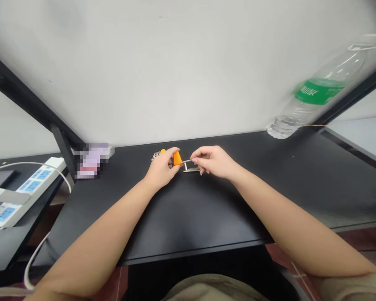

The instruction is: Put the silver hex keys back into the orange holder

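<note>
My left hand (166,166) is closed around an orange hex key holder (177,158), just above the black table. Thin metal rods (156,155) stick out past the holder on its left side. Between the thumb and fingers of my right hand (212,161) is a metal hex key (186,161), its far end at the right side of the holder. I cannot tell whether that end sits inside a slot. Below the right fingers, other L-shaped hex keys (192,169) are close to the tabletop, partly hidden by the hand.
The black table (207,209) meets a pale wall (188,75). A large clear bottle with a green label (319,91) stands back right. At left are a blurred-out pinkish item (90,161), a black frame post (62,142) and a white power strip (34,184) with cables.
</note>
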Demonstrator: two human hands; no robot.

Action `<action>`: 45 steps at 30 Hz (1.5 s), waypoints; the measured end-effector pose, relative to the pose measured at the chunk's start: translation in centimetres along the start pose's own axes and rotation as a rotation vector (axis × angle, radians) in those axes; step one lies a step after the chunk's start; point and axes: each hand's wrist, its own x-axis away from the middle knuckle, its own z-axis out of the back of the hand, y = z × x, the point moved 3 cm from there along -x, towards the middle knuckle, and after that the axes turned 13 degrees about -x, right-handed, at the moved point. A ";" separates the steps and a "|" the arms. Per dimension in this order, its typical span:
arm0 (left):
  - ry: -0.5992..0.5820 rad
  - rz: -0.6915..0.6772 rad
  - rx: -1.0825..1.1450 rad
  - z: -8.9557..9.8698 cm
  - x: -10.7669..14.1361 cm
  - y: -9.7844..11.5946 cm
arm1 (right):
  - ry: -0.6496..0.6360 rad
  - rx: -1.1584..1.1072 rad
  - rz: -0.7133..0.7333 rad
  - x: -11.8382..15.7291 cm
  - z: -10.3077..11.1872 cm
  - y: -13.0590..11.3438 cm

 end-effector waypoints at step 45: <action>0.129 -0.216 -0.347 0.4 0.5 2.2 | 0.140 0.042 -0.013 -0.3 -2.9 0.1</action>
